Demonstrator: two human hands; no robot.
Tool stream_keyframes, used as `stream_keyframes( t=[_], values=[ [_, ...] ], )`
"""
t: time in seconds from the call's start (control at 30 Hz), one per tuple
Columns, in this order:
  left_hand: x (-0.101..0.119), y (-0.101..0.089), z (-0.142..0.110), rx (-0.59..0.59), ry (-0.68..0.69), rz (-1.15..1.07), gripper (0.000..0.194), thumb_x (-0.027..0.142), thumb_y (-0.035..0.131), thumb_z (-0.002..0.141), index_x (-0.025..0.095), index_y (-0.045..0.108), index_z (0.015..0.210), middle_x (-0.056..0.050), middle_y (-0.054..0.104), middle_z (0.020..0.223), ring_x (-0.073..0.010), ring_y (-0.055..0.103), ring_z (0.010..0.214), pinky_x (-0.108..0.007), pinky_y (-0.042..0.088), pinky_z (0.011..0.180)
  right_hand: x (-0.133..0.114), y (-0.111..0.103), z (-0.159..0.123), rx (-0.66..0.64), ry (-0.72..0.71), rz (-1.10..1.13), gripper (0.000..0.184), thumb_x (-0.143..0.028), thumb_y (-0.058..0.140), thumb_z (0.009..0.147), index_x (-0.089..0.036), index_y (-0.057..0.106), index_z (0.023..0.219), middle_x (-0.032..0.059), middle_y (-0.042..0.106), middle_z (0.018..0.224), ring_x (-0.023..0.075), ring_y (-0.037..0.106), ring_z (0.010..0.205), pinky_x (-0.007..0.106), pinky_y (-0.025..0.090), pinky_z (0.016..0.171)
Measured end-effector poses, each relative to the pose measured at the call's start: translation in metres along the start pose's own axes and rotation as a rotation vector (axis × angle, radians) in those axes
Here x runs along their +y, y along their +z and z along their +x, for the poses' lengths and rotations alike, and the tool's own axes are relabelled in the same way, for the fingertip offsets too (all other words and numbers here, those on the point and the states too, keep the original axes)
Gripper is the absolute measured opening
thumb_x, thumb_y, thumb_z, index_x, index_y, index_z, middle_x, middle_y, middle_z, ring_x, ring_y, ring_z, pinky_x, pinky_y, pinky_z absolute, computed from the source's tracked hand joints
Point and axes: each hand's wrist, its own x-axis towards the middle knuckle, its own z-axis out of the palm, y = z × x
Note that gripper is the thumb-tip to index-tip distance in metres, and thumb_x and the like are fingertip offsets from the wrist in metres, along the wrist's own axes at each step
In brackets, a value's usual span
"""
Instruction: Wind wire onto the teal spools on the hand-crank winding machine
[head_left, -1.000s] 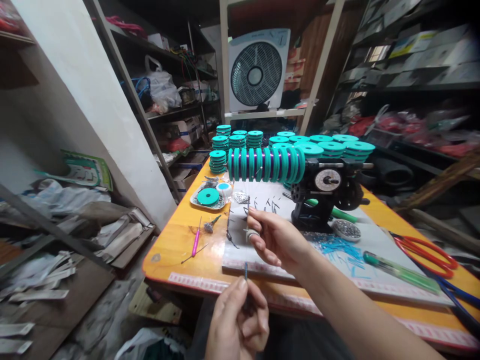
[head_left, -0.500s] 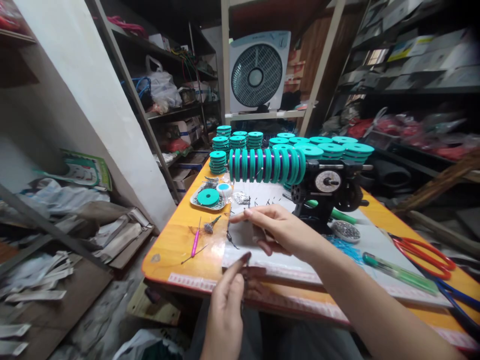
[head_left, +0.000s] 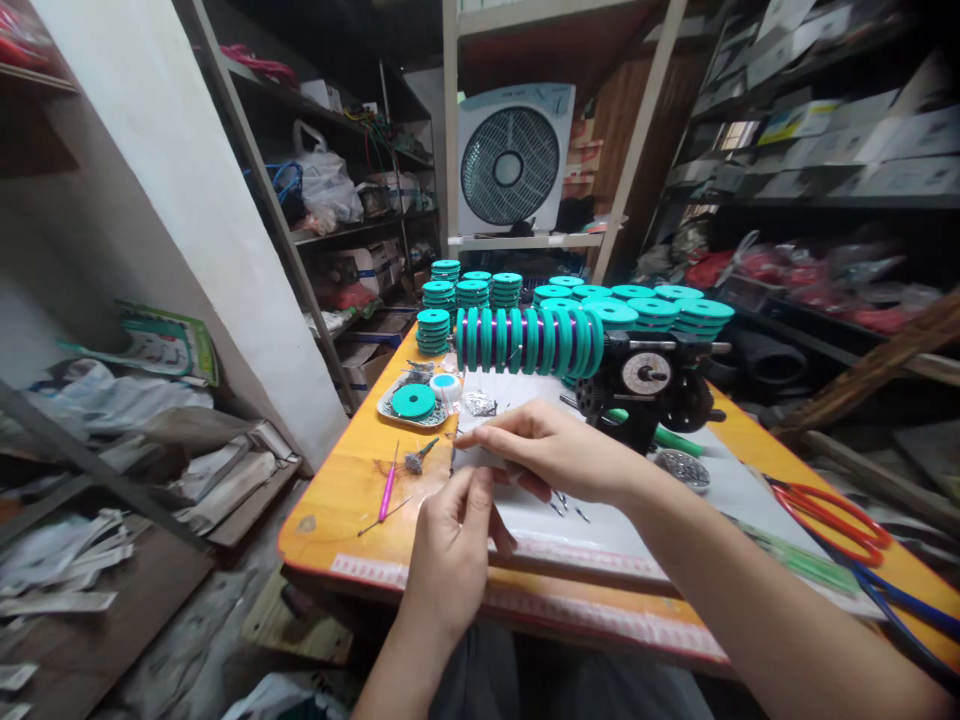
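Note:
My left hand is raised over the front edge of the orange table, fingers curled and pinched toward my right hand. My right hand reaches in from the right, fingers closed in a pinch just above the left hand's fingertips. What the two pinches hold is too small to make out. Under them lies a white board strewn with small dark metal bits. Behind stands a black winding machine with a row of teal spools on its shaft.
Stacks of teal spools fill the table's back. A tray with a teal spool, a pink tool, a tin of small parts and orange scissors lie around. Shelves and a fan stand behind.
My left hand rose from below the table edge up to my right hand. My right hand turned palm down and lowered to meet it. The small blue stick seen earlier no longer shows.

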Motion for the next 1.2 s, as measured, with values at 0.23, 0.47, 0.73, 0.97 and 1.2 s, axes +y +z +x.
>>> stream_keyframes(
  t=[0.23, 0.47, 0.73, 0.97, 1.2],
  values=[
    [-0.003, 0.003, -0.002, -0.042, -0.102, -0.276, 0.034, 0.040, 0.045, 0.091, 0.013, 0.064, 0.082, -0.004, 0.063, 0.062, -0.0143, 0.059, 0.058, -0.023, 0.045, 0.059, 0.021, 0.011, 0.011, -0.043, 0.149, 0.959, 0.034, -0.036, 0.035, 0.093, -0.017, 0.039, 0.066, -0.0014, 0.057, 0.054, 0.0058, 0.040, 0.027, 0.014, 0.023, 0.025],
    [-0.006, 0.007, -0.013, -0.054, -0.301, -0.665, 0.033, 0.038, 0.047, 0.090, 0.010, 0.063, 0.083, -0.006, 0.064, 0.059, -0.0141, 0.060, 0.052, -0.024, 0.046, 0.053, 0.020, 0.024, 0.017, 0.064, 0.194, 0.979, 0.036, -0.032, 0.030, 0.093, -0.018, 0.029, 0.060, -0.0042, 0.047, 0.045, 0.0066, 0.039, 0.022, 0.014, 0.020, 0.021],
    [-0.015, 0.012, -0.032, -0.013, -0.399, -0.745, 0.038, 0.046, 0.053, 0.086, 0.009, 0.061, 0.078, -0.003, 0.058, 0.050, -0.0058, 0.044, 0.035, -0.014, 0.028, 0.035, 0.020, 0.022, 0.014, 0.092, 0.211, 0.949, 0.034, -0.032, 0.033, 0.091, -0.018, 0.030, 0.061, -0.0044, 0.046, 0.045, 0.0052, 0.036, 0.023, 0.012, 0.019, 0.020],
    [-0.015, 0.013, -0.038, 0.067, -0.420, -0.892, 0.027, 0.035, 0.065, 0.079, 0.008, 0.065, 0.080, 0.003, 0.043, 0.051, -0.0004, 0.015, 0.044, -0.012, 0.011, 0.039, 0.019, 0.020, 0.011, 0.063, 0.204, 0.925, 0.035, -0.034, 0.036, 0.091, -0.018, 0.029, 0.061, -0.0039, 0.046, 0.047, 0.0046, 0.035, 0.025, 0.012, 0.019, 0.022],
    [-0.020, 0.005, -0.048, 0.079, -0.490, -0.906, 0.028, 0.034, 0.071, 0.072, 0.007, 0.064, 0.074, -0.005, 0.058, 0.059, -0.0007, 0.031, 0.045, -0.012, 0.014, 0.041, 0.031, 0.024, -0.012, -0.081, 0.036, 0.275, 0.033, -0.039, 0.056, 0.088, -0.015, 0.063, 0.109, -0.0013, 0.058, 0.058, 0.0050, 0.046, 0.044, 0.013, 0.033, 0.041]
  ],
)
